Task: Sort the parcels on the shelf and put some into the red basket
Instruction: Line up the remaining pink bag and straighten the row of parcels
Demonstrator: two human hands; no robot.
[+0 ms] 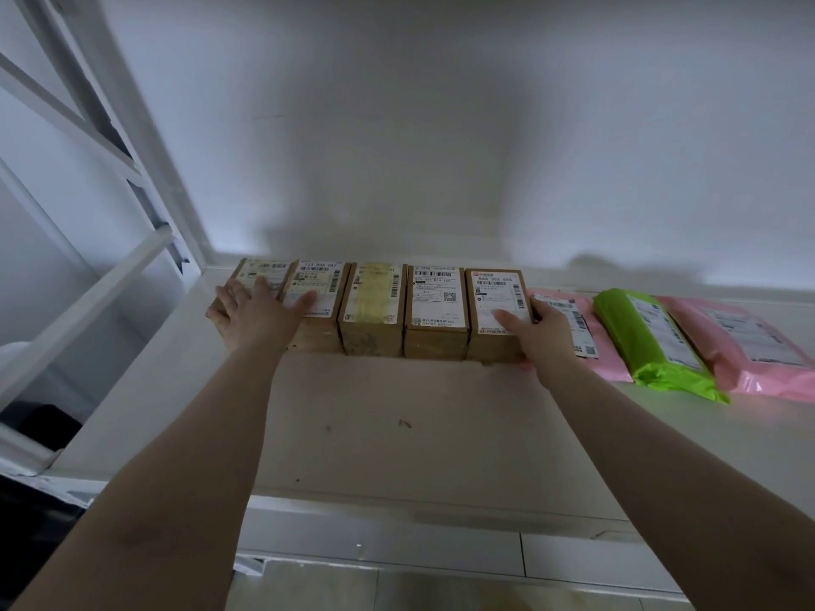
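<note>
Cardboard is what I have under both palms: five brown parcel boxes stand side by side in one row near the back of the white shelf, each with its long axis running away from me, so the row itself runs left to right. My left hand lies flat with fingers spread wide over the tops of the two leftmost boxes, fingertips pointing toward the wall. My right hand sits at the far end of the row, thumb laid on the label of the rightmost box and fingers wrapped round its right side. The row lies squarely between my hands, the left bracing one end and the right closing in on the other, so I judge any next move to be a squeeze or slide of the whole row.

Just right of the row lie three soft mailer bags: a pink one touching my right hand, a green one overlapping it, and another pink one beyond. I see no red basket from here.
</note>
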